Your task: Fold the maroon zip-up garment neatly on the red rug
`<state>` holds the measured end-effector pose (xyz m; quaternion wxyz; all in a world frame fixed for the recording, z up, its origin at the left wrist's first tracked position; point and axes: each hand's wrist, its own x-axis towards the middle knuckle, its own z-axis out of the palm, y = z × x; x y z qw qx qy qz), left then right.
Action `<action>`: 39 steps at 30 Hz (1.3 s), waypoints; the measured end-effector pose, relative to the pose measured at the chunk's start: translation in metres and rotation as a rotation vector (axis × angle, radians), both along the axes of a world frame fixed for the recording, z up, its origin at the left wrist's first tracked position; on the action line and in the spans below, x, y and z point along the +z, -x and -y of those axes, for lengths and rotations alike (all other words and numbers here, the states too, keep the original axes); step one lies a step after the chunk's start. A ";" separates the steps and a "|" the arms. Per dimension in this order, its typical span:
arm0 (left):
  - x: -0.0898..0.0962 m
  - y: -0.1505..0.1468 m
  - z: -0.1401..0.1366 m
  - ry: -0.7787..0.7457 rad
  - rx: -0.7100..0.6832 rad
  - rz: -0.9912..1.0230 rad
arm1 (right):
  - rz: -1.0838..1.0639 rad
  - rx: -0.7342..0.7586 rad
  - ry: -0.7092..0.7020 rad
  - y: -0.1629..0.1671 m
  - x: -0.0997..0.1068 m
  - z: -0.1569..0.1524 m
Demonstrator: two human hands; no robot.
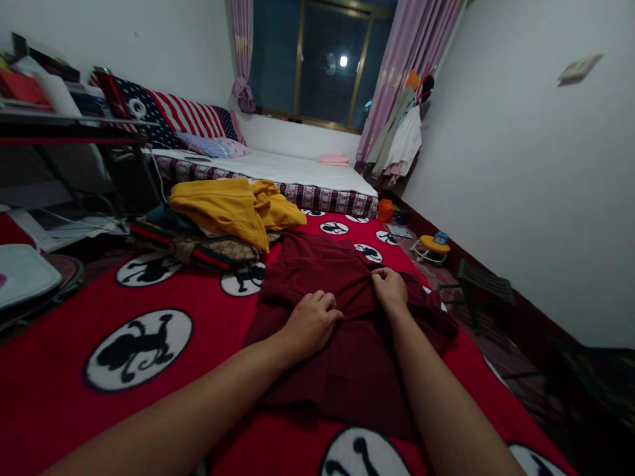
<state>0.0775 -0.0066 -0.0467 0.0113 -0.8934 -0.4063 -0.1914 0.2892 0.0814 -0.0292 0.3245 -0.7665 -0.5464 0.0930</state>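
A dark maroon sweatshirt (357,370) lies spread and wrinkled on the red blanket (208,370), with one sleeve reaching out to the right. My left hand (311,320) rests on its middle, fingers curled together against the fabric. Farther up and to the right, my right hand (390,289) pinches a fold of the same cloth between thumb and fingers. Creases run across the fabric between both hands. The fingertips of my left hand are partly hidden by the hand itself.
Yellow clothing (233,208) lies piled on a patterned brown bag (218,251) at the blanket's far left. Beyond stands a bed (288,165) below the window. A cluttered desk (74,132) is on the left; a yellow stool (432,246) and dark folding stool (483,284) stand right.
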 end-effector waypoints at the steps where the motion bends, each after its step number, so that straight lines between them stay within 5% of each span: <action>1: 0.000 0.000 0.000 0.001 -0.004 0.017 | 0.005 -0.021 0.003 0.002 0.004 -0.003; 8: -0.009 0.004 0.000 0.004 0.029 0.118 | 0.216 0.104 0.155 0.016 0.004 -0.025; 13: -0.009 0.009 -0.007 0.029 0.252 0.209 | 0.266 -0.024 0.043 0.027 -0.002 -0.023; 18: 0.004 0.038 -0.024 -0.073 0.486 0.251 | 0.432 0.095 -0.204 0.052 0.007 -0.012; 22: 0.000 0.062 -0.037 0.052 0.615 0.157 | 0.516 0.286 -0.014 0.065 0.006 -0.008; 26: -0.008 0.062 -0.041 0.034 0.601 0.116 | 0.573 0.311 0.087 0.068 0.016 -0.023; 30: -0.012 0.057 -0.041 -0.001 0.575 0.154 | 0.533 0.159 0.058 0.060 0.029 -0.051; 35: -0.013 0.059 -0.041 -0.004 0.530 0.218 | 0.461 0.133 0.148 0.050 0.022 -0.070; 39: -0.011 0.058 -0.039 0.001 0.499 0.246 | 0.479 0.120 0.021 0.047 0.013 -0.069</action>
